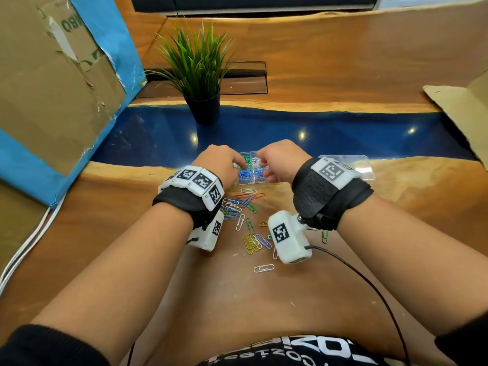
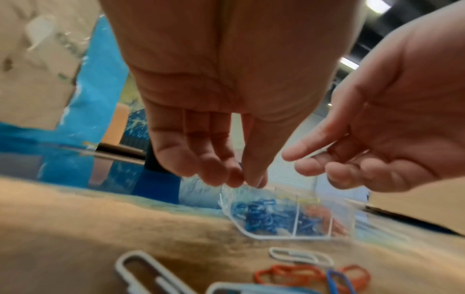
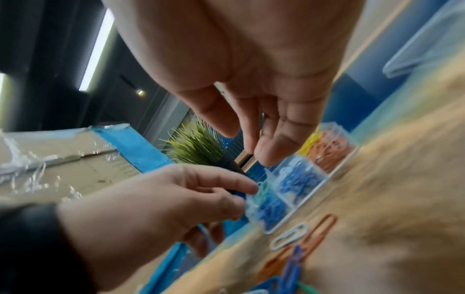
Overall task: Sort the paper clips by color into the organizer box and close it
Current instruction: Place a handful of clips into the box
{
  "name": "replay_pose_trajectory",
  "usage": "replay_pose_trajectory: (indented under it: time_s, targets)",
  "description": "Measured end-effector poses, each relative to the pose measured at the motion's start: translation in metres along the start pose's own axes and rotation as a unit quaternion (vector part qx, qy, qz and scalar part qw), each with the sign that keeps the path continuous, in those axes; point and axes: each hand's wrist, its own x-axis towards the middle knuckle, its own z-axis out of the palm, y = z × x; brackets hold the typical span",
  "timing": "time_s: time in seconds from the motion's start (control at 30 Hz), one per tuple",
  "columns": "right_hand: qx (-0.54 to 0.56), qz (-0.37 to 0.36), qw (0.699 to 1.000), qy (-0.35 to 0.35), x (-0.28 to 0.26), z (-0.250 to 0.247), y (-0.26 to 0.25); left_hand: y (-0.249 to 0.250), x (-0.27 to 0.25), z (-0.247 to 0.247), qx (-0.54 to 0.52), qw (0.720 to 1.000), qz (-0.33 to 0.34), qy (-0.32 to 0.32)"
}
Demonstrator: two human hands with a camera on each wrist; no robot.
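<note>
A clear organizer box stands at the edge of the blue strip, with blue, green, white, yellow and orange clips in separate compartments. My left hand hovers over its left side, fingers pointing down and tips close together, with nothing visible between them. My right hand hangs over the middle of the box with thumb and fingers slightly apart. In the left wrist view a thin white streak runs along its index finger, and I cannot tell whether it is a clip. Several loose paper clips of mixed colors lie on the wood just in front of the box.
The clear lid lies to the right of the box. A potted plant stands behind it. A cardboard panel with blue tape walls off the left, and more cardboard lies at the right. A black cable trails from my right wrist.
</note>
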Motion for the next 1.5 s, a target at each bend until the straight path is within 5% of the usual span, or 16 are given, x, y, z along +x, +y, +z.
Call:
replay_pose_trajectory:
  time_s: [0.27, 0.43, 0.67, 0.87, 1.13, 1.5]
  targets:
    - [-0.037, 0.025, 0.998, -0.035, -0.009, -0.007, 0.007, -0.002, -0.008, 0.002, 0.024, 1.0, -0.005, -0.017]
    - [-0.135, -0.077, 0.988, -0.005, -0.014, -0.022, 0.022, -0.015, -0.027, -0.002, -0.014, 1.0, 0.002, 0.015]
    - [-0.439, -0.163, 0.882, -0.059, -0.028, -0.007, 0.02, -0.024, -0.043, -0.009, 0.045, 0.997, 0.008, -0.058]
    - [-0.572, -0.196, 0.794, -0.061, -0.02, 0.013, 0.014, -0.016, -0.041, -0.011, 0.089, 0.991, 0.035, -0.089]
    - [-0.624, -0.203, 0.752, -0.061, -0.017, 0.016, 0.018, 0.003, -0.034, 0.001, 0.2, 0.974, 0.057, -0.088]
    - [-0.645, -0.187, 0.738, -0.063, -0.022, 0.007, 0.024, 0.02, -0.02, 0.013, 0.232, 0.967, 0.056, -0.088]
